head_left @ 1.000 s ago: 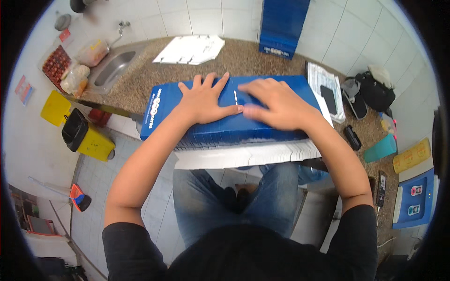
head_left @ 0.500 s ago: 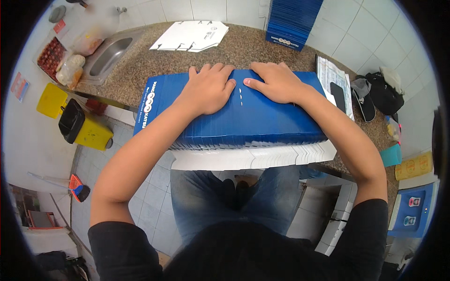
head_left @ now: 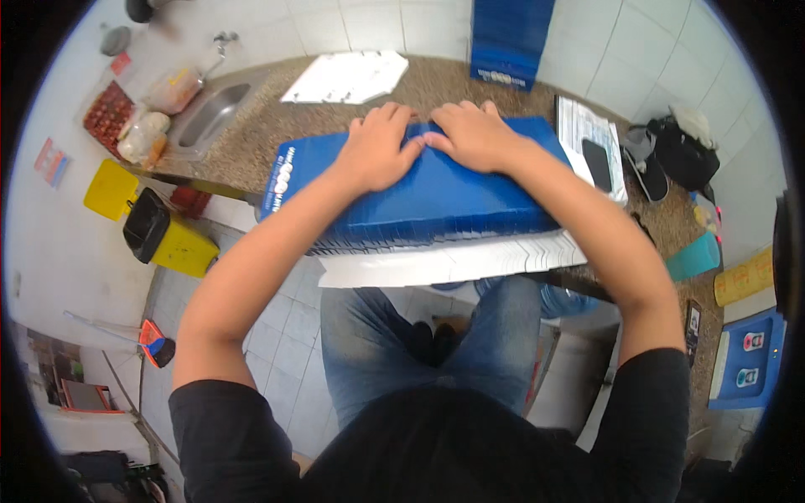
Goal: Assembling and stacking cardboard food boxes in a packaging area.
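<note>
In front of me lies a thick stack of blue flat box blanks at the counter's front edge. White flaps stick out from its near side, over my lap. My left hand rests on the stack's top near the middle of the far edge, its fingers bent over that edge. Close beside it, my right hand grips the same edge in a like way. The two thumbs lie on the blue top, almost meeting. My fingertips are hidden behind the far edge.
Behind the stack, a white flat blank lies on the granite counter. A tall blue stack stands against the tiled wall. To the right are a phone on papers and a teal cup; at left, a sink and yellow bin.
My hands have come closer together, and their fingers now reach further over the far edge. The thumbs have moved toward each other. The whole view has shifted slightly.
</note>
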The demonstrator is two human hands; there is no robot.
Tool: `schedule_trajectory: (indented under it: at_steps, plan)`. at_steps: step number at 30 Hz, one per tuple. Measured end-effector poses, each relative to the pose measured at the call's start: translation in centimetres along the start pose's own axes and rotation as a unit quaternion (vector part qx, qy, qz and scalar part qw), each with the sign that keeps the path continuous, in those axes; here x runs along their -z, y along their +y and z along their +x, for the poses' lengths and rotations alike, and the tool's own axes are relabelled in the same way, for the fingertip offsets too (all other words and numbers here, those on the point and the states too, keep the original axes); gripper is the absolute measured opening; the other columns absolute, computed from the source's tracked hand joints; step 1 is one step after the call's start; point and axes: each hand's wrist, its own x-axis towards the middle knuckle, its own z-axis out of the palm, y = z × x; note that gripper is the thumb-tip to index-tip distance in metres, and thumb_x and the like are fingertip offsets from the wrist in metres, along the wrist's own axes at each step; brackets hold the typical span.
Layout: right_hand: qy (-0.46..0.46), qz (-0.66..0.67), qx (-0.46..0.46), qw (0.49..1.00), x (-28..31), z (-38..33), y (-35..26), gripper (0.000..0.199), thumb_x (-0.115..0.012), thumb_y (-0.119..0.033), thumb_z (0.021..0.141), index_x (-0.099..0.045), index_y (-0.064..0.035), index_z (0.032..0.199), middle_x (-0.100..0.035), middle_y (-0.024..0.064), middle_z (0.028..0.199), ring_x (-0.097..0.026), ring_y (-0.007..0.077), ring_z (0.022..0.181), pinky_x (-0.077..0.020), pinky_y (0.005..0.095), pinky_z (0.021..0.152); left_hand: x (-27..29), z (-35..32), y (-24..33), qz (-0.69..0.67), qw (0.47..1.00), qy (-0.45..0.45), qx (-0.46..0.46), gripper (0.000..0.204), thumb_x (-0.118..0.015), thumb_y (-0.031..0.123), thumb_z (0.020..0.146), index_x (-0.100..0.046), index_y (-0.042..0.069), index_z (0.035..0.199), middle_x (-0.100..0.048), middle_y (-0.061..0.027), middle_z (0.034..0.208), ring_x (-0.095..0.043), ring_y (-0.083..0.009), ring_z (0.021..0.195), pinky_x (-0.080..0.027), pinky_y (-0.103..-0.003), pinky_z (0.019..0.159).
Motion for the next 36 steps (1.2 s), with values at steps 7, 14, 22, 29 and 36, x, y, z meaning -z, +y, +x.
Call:
schedule_trajectory:
  at_steps: [7,14,22,29,36]
  plan:
    - [0.206,0.054,0.144,0.966,2.8,-10.7,-7.6,0.082,-0.077,-0.059,0.085,-0.053,-0.0126,0.148,-0.051,0.021,0.153,-0.041,0.0416,0.148,-0.03,0.0611,0.117,7.9,-10.0,-5.6,-0.154,0.949,0.269,0.059,0.055,-0.071,0.039,0.093,-0.064,0.005,0.136,-0.066,-0.0204,0.136,-0.06,-0.0354,0.13,-0.043,-0.043,0.113]
    - [0.126,-0.085,0.155,0.976,-1.6,-9.1,-7.2,0.083,-0.073,-0.059,0.088,-0.047,-0.0163,0.155,-0.045,0.0236,0.159,-0.037,0.0506,0.148,-0.0269,0.066,0.12,3.3,-16.7,-10.2,-0.334,0.934,0.118,-0.037,0.08,-0.085,0.047,0.078,-0.063,0.01,0.144,-0.04,-0.021,0.165,-0.04,-0.0385,0.151,-0.031,-0.047,0.123]
    - [0.141,-0.096,0.08,0.982,-2.7,-9.0,-9.2,0.078,-0.066,-0.06,0.091,-0.052,-0.0143,0.153,-0.044,0.0232,0.159,-0.041,0.0555,0.143,-0.0347,0.0659,0.116,2.5,-16.6,-8.8,-0.29,0.944,0.159,0.008,0.082,-0.098,0.04,0.049,-0.079,0.011,0.123,-0.045,-0.0244,0.161,-0.043,-0.043,0.148,-0.037,-0.052,0.12]
    - [0.15,-0.063,0.078,0.984,-3.1,-8.8,-9.0,0.078,-0.068,-0.058,0.091,-0.051,-0.0123,0.152,-0.042,0.0233,0.161,-0.039,0.0552,0.145,-0.0333,0.065,0.118,3.5,-16.5,-7.8,-0.3,0.942,0.146,0.022,0.078,-0.097,0.045,0.057,-0.078,0.012,0.124,-0.043,-0.023,0.162,-0.04,-0.0421,0.151,-0.034,-0.052,0.121]
    - [0.133,0.035,0.081,0.987,4.1,-14.2,-3.0,0.093,-0.085,-0.045,0.08,-0.043,-0.0115,0.156,-0.039,0.0195,0.164,-0.03,0.0395,0.156,-0.0232,0.0604,0.126,8.5,-12.8,4.9,0.069,0.993,0.08,-0.044,0.074,-0.089,0.044,0.073,-0.068,0.011,0.135,-0.047,-0.015,0.16,-0.03,-0.0431,0.155,-0.018,-0.068,0.122]
